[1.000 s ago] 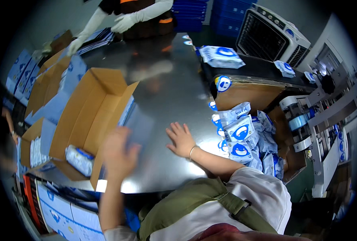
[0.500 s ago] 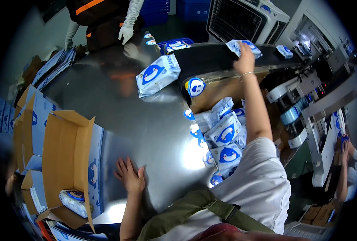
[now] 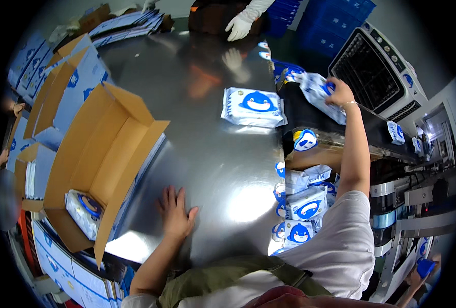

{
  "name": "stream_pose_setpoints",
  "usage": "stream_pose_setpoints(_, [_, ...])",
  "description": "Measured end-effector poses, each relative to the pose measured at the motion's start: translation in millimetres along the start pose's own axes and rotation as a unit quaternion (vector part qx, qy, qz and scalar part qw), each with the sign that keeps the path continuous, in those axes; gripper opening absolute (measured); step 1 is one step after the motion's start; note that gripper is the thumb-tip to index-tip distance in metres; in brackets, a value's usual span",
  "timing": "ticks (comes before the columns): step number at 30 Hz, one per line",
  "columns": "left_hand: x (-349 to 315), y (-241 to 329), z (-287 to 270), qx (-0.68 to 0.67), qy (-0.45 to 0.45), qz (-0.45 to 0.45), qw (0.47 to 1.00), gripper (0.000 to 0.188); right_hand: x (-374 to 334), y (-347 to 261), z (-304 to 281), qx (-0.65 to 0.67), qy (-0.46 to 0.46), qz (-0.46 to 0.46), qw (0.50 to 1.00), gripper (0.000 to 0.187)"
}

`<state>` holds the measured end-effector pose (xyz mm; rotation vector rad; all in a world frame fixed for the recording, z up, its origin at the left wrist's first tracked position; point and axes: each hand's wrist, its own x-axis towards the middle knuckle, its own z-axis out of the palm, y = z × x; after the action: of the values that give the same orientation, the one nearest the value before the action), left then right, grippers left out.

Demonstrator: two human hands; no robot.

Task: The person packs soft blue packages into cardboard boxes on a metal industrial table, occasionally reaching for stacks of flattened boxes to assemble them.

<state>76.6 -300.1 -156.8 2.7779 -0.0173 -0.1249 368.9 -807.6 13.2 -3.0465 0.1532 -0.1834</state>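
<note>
Apparently belt pickup: right hand (image 3: 341, 94) has fingers half-closed on a white-and-blue rectangular plastic pack (image 3: 316, 92) over the black conveyor belt (image 3: 305, 114); left hand (image 3: 176, 216) spread, empty, on shiny steel table (image 3: 207, 169). Lifting probably needs firm pinch.

Factory packing area; I'm working at a steel table (image 3: 197, 149).
Black conveyor belt (image 3: 370, 128) on my far right carrying wrapped packs (image 3: 395, 133), metal machinery (image 3: 428, 223) at right, open cartons (image 3: 116, 192) lined up left, blue plastic crates (image 3: 317, 41) stacked far side, co-worker's white glove (image 3: 239, 25) across the table from me.
</note>
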Motion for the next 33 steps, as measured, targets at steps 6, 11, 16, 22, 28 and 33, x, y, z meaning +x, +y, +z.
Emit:
stream_pose_setpoints(6, [2.9, -0.2, -2.9, -0.002, 0.019, 0.009, 1.000, 0.065, 10.5, -160.2, 49.6, 0.187, 0.055, -0.239, 0.951, 0.066])
stream_pose_setpoints(11, [2.5, -5.8, -3.0, -0.026, 0.039, 0.031, 0.998, 0.060, -38.9, -219.3, 49.8, 0.157, -0.121, -0.207, 0.958, 0.063])
stream_pose_setpoints(16, [-2.6, -41.2, 20.5, -0.244, 0.095, 0.034, 0.964, 0.058, -255.3, -237.4, 50.5, 0.070, 0.035, -0.351, 0.933, 0.085])
stream_pose_setpoints(22, [-38.9, -60.3, 6.4, -0.675, 0.053, 0.023, 0.736, 0.066, -374.6, -263.0, 47.8, 0.065, 0.022, -0.340, 0.938, 0.103])
stream_pose_setpoints(28, [-65.3, 3.7, -50.6, -0.164, 0.186, 0.240, 0.939, 0.086, -212.9, -263.6, 64.7, 0.222, -0.293, -0.267, 0.891, 0.095])
stream_pose_setpoints(33, [-66.4, 0.8, -81.7, 0.028, 0.091, 0.237, 0.967, 0.085, -241.1, -311.5, 78.5, 0.210, -0.351, -0.361, 0.838, 0.094])
